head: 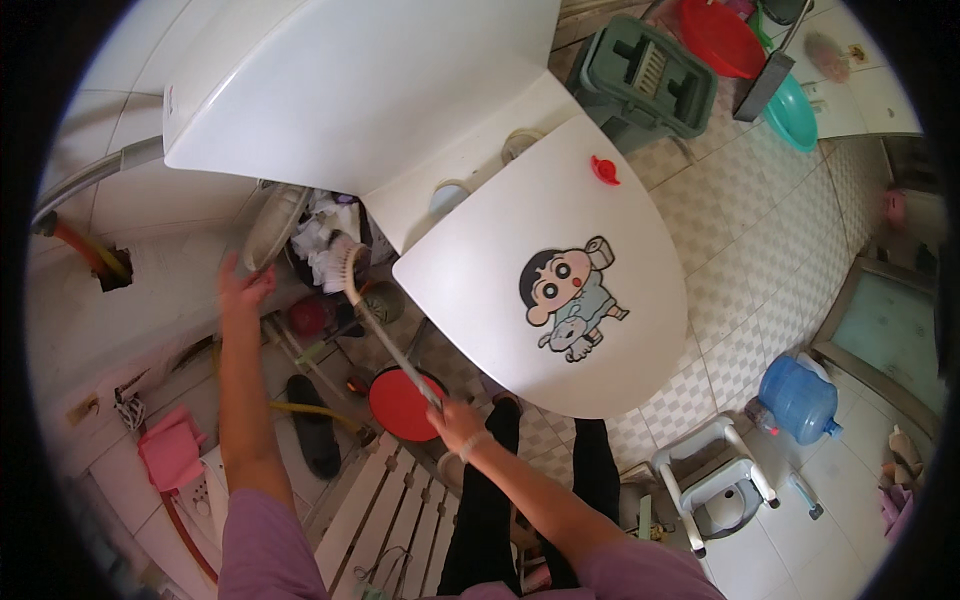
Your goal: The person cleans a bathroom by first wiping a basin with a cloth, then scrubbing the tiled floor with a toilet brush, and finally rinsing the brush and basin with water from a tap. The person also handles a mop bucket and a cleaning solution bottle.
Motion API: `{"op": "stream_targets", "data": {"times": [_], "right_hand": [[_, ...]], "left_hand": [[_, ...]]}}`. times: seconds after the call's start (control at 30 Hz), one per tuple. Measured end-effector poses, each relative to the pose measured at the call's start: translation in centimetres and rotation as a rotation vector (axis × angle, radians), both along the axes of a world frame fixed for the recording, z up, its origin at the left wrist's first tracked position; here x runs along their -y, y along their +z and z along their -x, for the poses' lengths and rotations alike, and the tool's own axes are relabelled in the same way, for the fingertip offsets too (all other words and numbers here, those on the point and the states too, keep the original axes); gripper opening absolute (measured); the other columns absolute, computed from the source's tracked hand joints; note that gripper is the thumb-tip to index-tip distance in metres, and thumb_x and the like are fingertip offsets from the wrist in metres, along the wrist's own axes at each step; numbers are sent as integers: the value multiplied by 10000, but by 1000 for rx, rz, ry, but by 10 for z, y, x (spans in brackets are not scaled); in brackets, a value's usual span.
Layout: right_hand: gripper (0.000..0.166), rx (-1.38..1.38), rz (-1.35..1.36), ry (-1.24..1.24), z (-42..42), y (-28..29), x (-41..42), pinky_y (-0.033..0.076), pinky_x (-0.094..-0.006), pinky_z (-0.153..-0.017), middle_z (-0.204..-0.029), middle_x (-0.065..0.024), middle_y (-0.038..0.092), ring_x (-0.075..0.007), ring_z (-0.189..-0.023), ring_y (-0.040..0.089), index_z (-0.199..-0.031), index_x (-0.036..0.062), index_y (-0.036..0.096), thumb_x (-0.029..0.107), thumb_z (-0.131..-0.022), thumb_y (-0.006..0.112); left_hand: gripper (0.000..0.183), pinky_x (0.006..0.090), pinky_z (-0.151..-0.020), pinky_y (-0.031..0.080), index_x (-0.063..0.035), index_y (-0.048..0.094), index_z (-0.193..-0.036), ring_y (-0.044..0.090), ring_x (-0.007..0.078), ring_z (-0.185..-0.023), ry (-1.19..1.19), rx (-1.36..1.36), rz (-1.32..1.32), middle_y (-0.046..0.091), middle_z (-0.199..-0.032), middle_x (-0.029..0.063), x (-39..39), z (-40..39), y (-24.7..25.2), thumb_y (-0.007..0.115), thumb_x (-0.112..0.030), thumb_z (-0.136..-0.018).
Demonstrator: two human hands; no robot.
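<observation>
My right hand (457, 429) grips the long handle of a toilet brush (386, 341). The brush's pale bristle head points away from me, in front of a bin of crumpled white paper (326, 229). My left hand (246, 286), slightly blurred and with its fingers apart, is at the lower end of an off-white oval object (279, 225); whether they touch cannot be told. Right of the brush is a white toilet with its lid (480, 300) down, bearing a cartoon sticker (574, 296) and a small red tab (604, 171).
A red round basin (405, 405) and a dark slipper (313, 427) lie near a white slatted rack (390, 517). Behind the toilet stands a green mop bucket (649, 75). To the right are a blue water jug (799, 401) and a grey-white step stool (716, 480).
</observation>
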State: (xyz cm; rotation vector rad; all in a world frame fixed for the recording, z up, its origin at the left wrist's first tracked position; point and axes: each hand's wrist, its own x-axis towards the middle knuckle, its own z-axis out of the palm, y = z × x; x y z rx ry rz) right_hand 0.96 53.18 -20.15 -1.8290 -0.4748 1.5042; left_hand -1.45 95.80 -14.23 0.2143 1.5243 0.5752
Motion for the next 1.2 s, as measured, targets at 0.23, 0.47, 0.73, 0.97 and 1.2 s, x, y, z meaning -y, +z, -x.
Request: {"op": "stream_targets", "data": {"times": [0.23,0.47,0.73,0.97,1.2], "right_hand": [[421,26,122,35,1,-14,-23,447,-429,-577,-591,-191,518,-329,-557,526,-669,-33,514,343,-836,425],[353,-431,180,-37,-6,-50,-4,454,-301,-418,-555,-35,443,-161,-514,498,-745,19,487,355,-833,427],[389,-480,133,-125,4,-84,15,442,-334,-390,-492,-8,342,-151,-420,426,-577,88,375,358,-851,431],[366,-559,106,-124,10,-99,17,437,-338,-379,-491,2,319,-148,-417,423,-593,91,386,362,-831,444],[322,-647,98,-238,11,-90,27,402,-312,-316,-450,-6,355,-133,-354,385,-576,68,429,296,-799,474]], "left_hand": [[676,327,-752,408,98,287,-1213,478,277,-958,-36,-29,43,399,-1171,205,48,15,-96,622,-280,-764],[609,320,-791,360,15,299,-1248,470,276,-1042,-212,-201,-23,402,-1194,161,64,11,-122,595,-256,-790],[526,303,-727,366,-2,362,-1232,523,246,-957,-388,-199,-33,437,-1182,129,62,30,-142,575,-234,-811],[524,391,-849,337,-67,409,-1234,435,269,-1066,-1213,-1270,-901,430,-1204,126,87,30,-157,576,-93,-738],[576,466,-940,244,-72,402,-1240,322,263,-1172,-1772,-1561,-940,371,-1264,56,99,16,-157,633,-179,-724]]}}
